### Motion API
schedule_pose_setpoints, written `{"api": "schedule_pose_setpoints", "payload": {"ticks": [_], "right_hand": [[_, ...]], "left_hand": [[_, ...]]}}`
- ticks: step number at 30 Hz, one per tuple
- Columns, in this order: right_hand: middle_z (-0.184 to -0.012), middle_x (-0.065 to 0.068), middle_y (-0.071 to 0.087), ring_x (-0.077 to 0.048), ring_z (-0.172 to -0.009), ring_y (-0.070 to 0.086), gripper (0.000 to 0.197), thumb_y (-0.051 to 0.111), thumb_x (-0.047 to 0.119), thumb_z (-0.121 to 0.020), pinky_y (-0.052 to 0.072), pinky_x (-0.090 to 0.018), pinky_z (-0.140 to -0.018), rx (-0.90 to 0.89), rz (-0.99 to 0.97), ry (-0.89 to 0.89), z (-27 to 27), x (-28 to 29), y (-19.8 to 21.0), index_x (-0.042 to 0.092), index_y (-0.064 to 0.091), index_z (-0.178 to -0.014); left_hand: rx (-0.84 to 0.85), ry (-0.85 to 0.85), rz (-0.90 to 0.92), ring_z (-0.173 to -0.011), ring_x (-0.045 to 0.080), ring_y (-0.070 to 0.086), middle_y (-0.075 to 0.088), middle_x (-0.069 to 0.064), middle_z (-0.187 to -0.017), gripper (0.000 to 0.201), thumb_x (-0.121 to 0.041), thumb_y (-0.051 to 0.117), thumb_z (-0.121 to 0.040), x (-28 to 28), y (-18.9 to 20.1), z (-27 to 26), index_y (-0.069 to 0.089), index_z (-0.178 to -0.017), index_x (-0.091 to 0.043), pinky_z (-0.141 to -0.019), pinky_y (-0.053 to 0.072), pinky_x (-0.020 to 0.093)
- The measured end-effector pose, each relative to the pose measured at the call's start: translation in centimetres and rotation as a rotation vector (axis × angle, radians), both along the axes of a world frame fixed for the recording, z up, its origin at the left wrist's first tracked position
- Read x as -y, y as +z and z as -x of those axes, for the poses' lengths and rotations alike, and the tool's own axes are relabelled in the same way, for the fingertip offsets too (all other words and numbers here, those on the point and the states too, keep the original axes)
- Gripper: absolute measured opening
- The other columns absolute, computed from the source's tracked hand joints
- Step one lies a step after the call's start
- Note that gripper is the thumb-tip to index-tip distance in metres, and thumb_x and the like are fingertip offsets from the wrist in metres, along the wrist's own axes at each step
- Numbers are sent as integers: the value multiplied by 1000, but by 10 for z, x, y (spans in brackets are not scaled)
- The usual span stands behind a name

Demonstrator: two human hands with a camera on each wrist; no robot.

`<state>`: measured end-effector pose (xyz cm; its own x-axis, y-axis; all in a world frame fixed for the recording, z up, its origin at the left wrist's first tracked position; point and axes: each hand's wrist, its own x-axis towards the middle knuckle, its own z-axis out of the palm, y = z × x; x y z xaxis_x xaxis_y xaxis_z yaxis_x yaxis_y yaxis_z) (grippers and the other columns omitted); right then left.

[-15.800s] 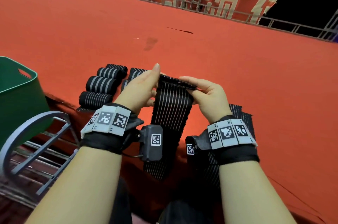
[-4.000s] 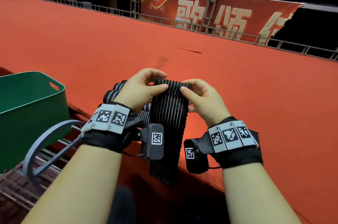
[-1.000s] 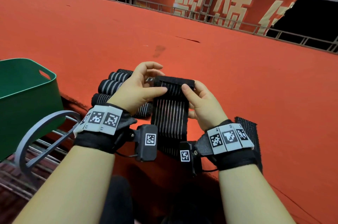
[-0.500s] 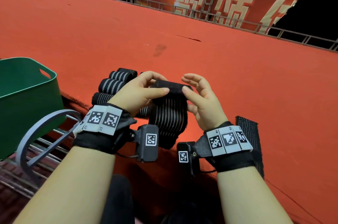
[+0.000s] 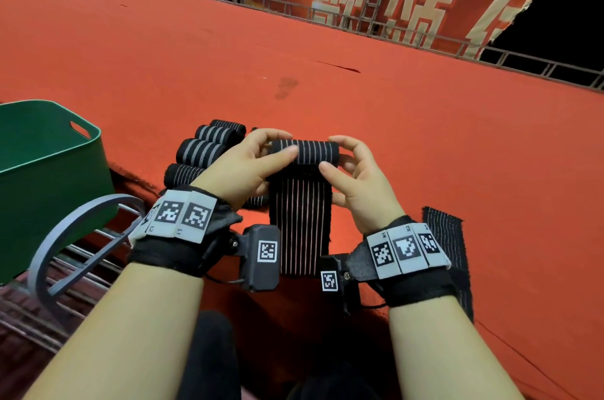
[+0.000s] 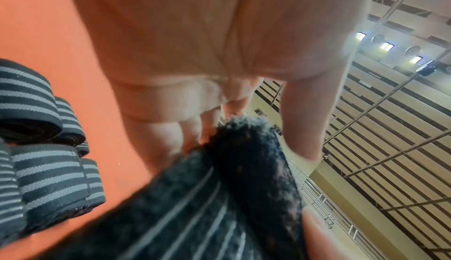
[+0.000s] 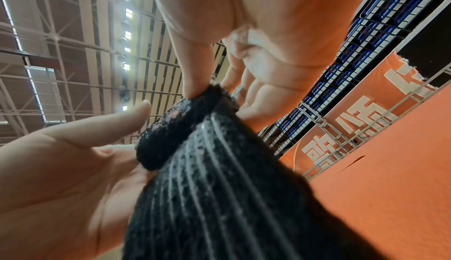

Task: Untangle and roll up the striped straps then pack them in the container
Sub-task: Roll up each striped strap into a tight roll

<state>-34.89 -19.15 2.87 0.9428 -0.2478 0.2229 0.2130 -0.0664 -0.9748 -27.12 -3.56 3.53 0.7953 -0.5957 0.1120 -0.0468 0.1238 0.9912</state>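
Left hand (image 5: 243, 164) and right hand (image 5: 358, 184) pinching a half-rolled black white-striped elastic strap (image 5: 302, 203), fingers curled round its roll, finished rolls (image 5: 202, 151) at the red platform's (image 5: 425, 138) near edge

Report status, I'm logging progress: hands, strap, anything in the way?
Left hand and right hand pinch the part-rolled strap, tail hanging. Finished rolls on red surface; green container left. Nothing in the way.

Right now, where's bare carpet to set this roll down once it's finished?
Bare red carpet lies right of the strap, beyond the flat strap, and farther out toward the railing. It's crowded left: finished rolls cluster behind the left hand.
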Motion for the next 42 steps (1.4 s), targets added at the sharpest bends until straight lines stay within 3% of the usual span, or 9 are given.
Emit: {"api": "schedule_pose_setpoints", "payload": {"ticks": [5, 10, 14, 18, 21, 26, 31, 36, 42], "right_hand": [[-102, 4, 54, -5, -83, 54, 41, 51, -13, -86, 46, -26, -74, 51, 79, 18, -1, 0, -1, 26, 48, -96], [-105, 6, 52, -11, -90, 54, 41, 47, -18, -83, 46, -35, -82, 41, -30, 28, 0, -2, -3, 22, 48, -93], [-112, 3, 50, -14, -96, 57, 24, 52, 10, -93, 52, -37, -78, -59, -157, 27, -3, -1, -3, 29, 48, -107], [-101, 5, 58, -12, -79, 61, 27, 50, 32, -95, 51, -33, -67, -205, -129, -10, -5, -4, -6, 29, 43, -120], [-96, 4, 63, -15, -83, 63, 29, 51, 24, -95, 50, -34, -69, -187, -152, -17, -4, -4, -6, 26, 42, -122], [-113, -2, 58, -12, -93, 60, 38, 50, 2, -93, 53, -34, -71, -116, -163, -15, -2, -2, -3, 24, 42, -123], [-107, 2, 53, -10, -88, 56, 50, 43, -17, -87, 51, -33, -66, -73, -126, -2, 1, 0, -4, 28, 48, -109], [-98, -1, 49, -14, -76, 54, 51, 33, -25, -80, 49, -35, -64, -65, -179, 3, 3, 1, -3, 20, 49, -96], [-108, -7, 49, -22, -92, 57, 39, 39, -15, -86, 55, -36, -71, -110, -383, 36, 1, 5, -4, 17, 52, -104]], "left_hand": [[-56, 8, -82, -86, 12, 64, 62, 3, -101, 16, -32, 48, -95, 2, -2, 2, 56, -103, -20, -71, 54, 33], [-26, 16, -7, -88, 17, 63, 57, 3, -97, 15, -8, 59, -88, -2, -4, -1, 58, -96, -20, -83, 54, 39], [125, 44, -19, -88, 17, 61, 58, 3, -100, 31, 2, 65, -80, -6, -5, -2, 57, -93, -24, -84, 53, 37], [245, 53, -41, -82, 5, 59, 58, -3, -101, 38, 6, 68, -76, -8, -6, -3, 57, -92, -27, -75, 49, 23], [235, 40, -35, -75, -3, 58, 56, -5, -101, 42, 7, 66, -77, -8, -5, -2, 55, -96, -29, -70, 50, 18], [-56, 77, -52, -102, 14, 59, 52, -1, -121, 33, -24, 60, -89, -3, -7, -3, 49, -120, -29, -87, 52, 44], [-193, 22, -84, -64, 9, 63, 59, -1, -114, 36, -35, 47, -95, 3, -9, 2, 43, -128, -19, -65, 55, 34], [-179, 16, -43, -57, 10, 62, 57, 0, -94, 16, -18, 51, -95, 3, -7, 3, 51, -110, -23, -48, 51, 26], [-84, 18, 4, -86, 17, 62, 54, 3, -104, 35, 13, 53, -84, 0, -7, -1, 55, -93, -21, -80, 55, 36]]}}
